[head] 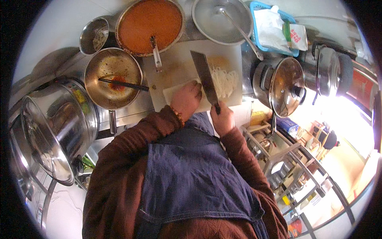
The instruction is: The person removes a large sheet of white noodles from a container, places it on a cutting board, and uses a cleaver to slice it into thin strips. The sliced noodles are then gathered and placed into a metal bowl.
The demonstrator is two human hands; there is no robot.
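My right hand [222,118] grips the handle of a cleaver [205,74], its broad blade pointing away from me over a pale cutting board [176,53]. Left of the blade, my left hand [186,97] rests with fingers bent on a flat white slab of food [169,93], close to the cleaver's edge. A pile of white cut strips, like noodles [225,81], lies on the board to the right of the blade. What the slab is made of cannot be told. The hand hides part of it.
Behind the board stand a bowl of red-orange sauce [134,24] with a ladle and a metal bowl [206,25] with a spoon. A pan [98,94] with black chopsticks is left; a blue basket [256,35] and a glass-lidded pot [283,101] are right. Large steel pots [71,119] stand far left.
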